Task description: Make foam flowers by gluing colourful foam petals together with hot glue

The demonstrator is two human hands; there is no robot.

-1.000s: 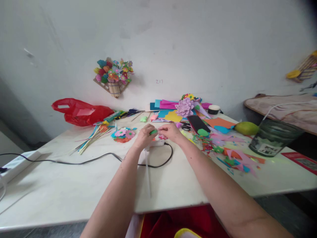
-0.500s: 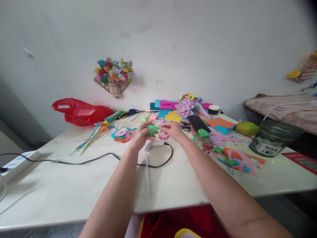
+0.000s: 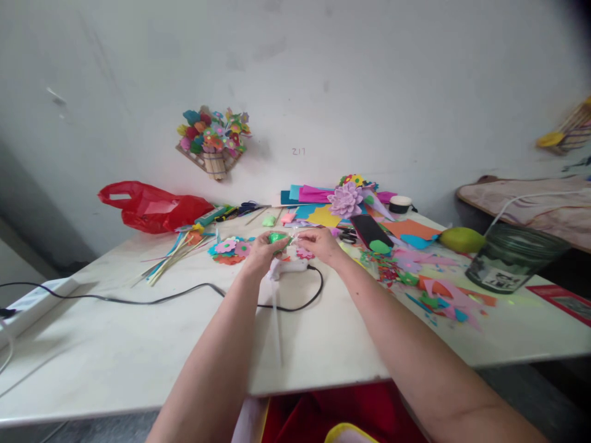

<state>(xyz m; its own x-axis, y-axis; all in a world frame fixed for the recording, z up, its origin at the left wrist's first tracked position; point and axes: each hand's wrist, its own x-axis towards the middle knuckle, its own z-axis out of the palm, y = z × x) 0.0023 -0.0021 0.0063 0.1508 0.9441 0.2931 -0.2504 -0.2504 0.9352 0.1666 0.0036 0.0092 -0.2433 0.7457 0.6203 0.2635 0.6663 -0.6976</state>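
Near the middle of the table, my left hand (image 3: 263, 252) is closed on a small green packet (image 3: 277, 237) in clear wrapping. My right hand (image 3: 319, 243) pinches the clear wrapping at the packet's right end. Just below the hands lies a white glue gun (image 3: 290, 266) with a clear stick pointing toward me. Pink and blue foam flowers (image 3: 226, 246) lie left of my left hand, and a pink flower (image 3: 303, 253) shows under my right hand. A light green packet (image 3: 268, 220) and a pink packet (image 3: 288, 218) sit behind them.
A red plastic bag (image 3: 157, 209) and thin sticks (image 3: 173, 258) are on the left, with a power strip (image 3: 41, 301) at the edge. To the right are a phone (image 3: 369, 231), foam scraps (image 3: 446, 298), a yellow-green object (image 3: 460, 239) and a glass jar (image 3: 512, 258). A black cord (image 3: 161, 302) crosses the table.
The green packet has tilted and shifted slightly up between my hands, and more of its clear wrapping shows at my right fingers. My left fingers have drawn lower around it.
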